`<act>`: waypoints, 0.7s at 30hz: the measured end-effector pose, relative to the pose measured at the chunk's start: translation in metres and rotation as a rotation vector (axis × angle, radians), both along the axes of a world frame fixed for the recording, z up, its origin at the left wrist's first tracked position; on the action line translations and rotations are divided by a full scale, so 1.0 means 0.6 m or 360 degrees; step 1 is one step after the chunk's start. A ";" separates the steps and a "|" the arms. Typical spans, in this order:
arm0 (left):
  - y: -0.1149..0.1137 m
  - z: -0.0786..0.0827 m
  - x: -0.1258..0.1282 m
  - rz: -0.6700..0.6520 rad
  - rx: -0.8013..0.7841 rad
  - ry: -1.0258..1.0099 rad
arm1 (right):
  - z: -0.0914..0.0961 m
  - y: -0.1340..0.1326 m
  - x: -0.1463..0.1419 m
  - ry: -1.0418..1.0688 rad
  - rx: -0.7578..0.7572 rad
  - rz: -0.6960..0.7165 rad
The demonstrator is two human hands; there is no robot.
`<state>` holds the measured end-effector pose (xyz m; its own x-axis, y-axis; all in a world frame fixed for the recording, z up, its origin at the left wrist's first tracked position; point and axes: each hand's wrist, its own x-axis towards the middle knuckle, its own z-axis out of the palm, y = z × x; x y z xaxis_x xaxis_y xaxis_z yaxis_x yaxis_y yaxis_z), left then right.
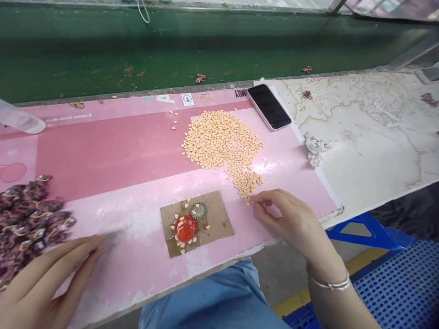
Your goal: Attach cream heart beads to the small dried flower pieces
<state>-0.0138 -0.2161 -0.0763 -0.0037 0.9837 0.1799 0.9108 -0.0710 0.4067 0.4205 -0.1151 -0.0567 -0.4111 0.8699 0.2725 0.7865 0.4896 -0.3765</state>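
Small pale-orange heart-shaped pieces [219, 141] mostly heaped on the pink worktop [103, 151], beyond a brown cardboard square [219, 219]; only a few on that square, around a glossy red dome [185, 229]. Right grip [286, 217] loosely curled, fingertips just beside the heap's near tip, any held piece too small to tell. Left grip [41, 283] open, flat, near a maroon wrapped pile [27, 224], left of the square.

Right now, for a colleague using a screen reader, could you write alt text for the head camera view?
A person's right hand curls its fingertips at the tip of a heap of small peach-coloured heart-shaped pieces on a pink mat. The left hand lies beside a pile of dark clusters. Between the hands sits a cardboard square holding a red dome.
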 end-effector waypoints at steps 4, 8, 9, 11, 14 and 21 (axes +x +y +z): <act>-0.011 0.013 0.032 0.0086 -0.0050 -0.0109 | 0.003 -0.012 -0.054 0.0382 0.0049 0.0080; -0.013 0.013 0.065 0.0136 0.0124 -0.0132 | -0.002 -0.017 -0.132 0.0661 0.0018 0.0402; -0.010 0.013 0.071 0.0113 0.0130 -0.0129 | -0.003 -0.017 -0.147 0.0661 0.0052 0.0448; -0.003 0.018 0.085 -0.0023 0.0126 -0.0145 | -0.004 -0.016 -0.165 0.0653 0.0120 0.0477; 0.015 0.036 0.109 -0.0200 0.0216 -0.0240 | -0.001 -0.014 -0.170 0.0680 0.0148 0.0456; 0.021 0.056 0.138 -0.0288 0.0112 -0.0515 | 0.002 -0.014 -0.166 0.0665 0.0084 0.0481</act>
<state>0.0690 -0.2033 -0.0430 0.1012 0.9589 0.2651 0.7064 -0.2569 0.6596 0.3212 -0.1234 -0.0556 -0.4888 0.7097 0.5074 0.3948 0.6986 -0.5968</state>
